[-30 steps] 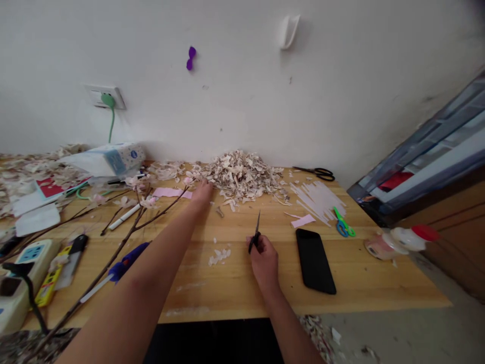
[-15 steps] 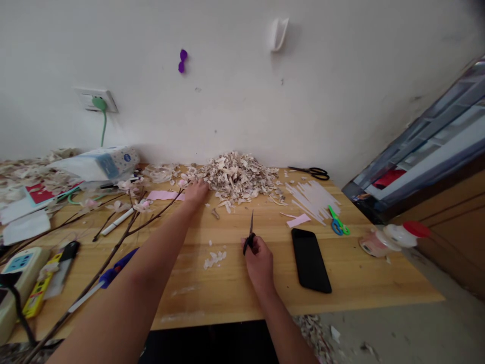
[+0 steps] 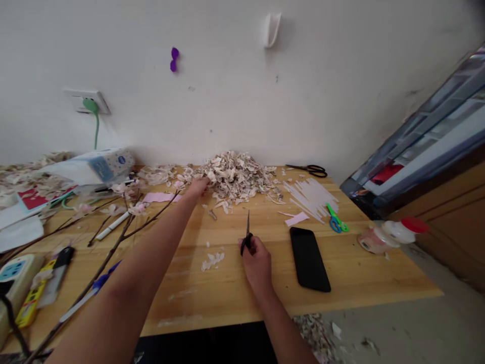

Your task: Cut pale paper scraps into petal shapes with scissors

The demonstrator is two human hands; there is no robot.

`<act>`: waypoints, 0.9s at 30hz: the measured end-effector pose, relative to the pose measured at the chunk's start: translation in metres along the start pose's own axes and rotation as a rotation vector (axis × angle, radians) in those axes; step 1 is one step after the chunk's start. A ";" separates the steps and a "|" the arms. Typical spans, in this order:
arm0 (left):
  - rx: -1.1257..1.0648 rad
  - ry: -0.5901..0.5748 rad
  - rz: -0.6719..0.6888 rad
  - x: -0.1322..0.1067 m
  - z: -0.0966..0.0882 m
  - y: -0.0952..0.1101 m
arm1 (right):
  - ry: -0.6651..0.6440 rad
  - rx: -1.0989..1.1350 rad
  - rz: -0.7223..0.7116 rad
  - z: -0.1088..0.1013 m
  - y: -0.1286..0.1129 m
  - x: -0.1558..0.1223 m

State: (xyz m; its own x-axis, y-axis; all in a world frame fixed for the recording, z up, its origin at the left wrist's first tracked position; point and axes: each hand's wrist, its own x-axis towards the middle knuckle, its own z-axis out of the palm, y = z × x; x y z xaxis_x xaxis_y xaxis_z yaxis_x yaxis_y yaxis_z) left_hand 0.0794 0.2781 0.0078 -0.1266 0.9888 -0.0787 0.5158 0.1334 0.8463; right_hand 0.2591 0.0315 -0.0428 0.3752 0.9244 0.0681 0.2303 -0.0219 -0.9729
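Observation:
My left hand stretches far forward and touches the left edge of a heap of dry, pale petal-like scraps against the wall. Its fingertips are lost among the pieces, so their grip does not show. Closer in, my right hand is closed around the handles of small black scissors, the blades pointing up and away. A few whitish petal pieces lie on the wooden table left of the scissors. Under my left forearm runs a bare branch with pale pink blossoms.
Right of my right hand lies a black phone. Beyond it are pale strips, blue-green scissors, larger black scissors and a red-lidded jar. At left are a tissue pack, a yellow cutter and a power strip.
My left hand has pushed slightly deeper into the heap's left edge. My right hand still holds the scissors in nearly the same place. The whole view has shifted a little.

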 end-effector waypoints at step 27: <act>-0.625 0.052 0.255 -0.191 0.018 -0.035 | -0.031 0.285 -0.068 0.000 -0.012 -0.006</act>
State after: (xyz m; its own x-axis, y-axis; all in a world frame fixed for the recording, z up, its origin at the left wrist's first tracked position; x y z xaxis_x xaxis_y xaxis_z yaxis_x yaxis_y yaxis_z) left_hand 0.1002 0.0859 -0.0164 -0.1145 0.9776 0.1765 -0.0497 -0.1831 0.9818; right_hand 0.2537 0.0259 -0.0320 0.3391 0.9314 0.1326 -0.0093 0.1443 -0.9895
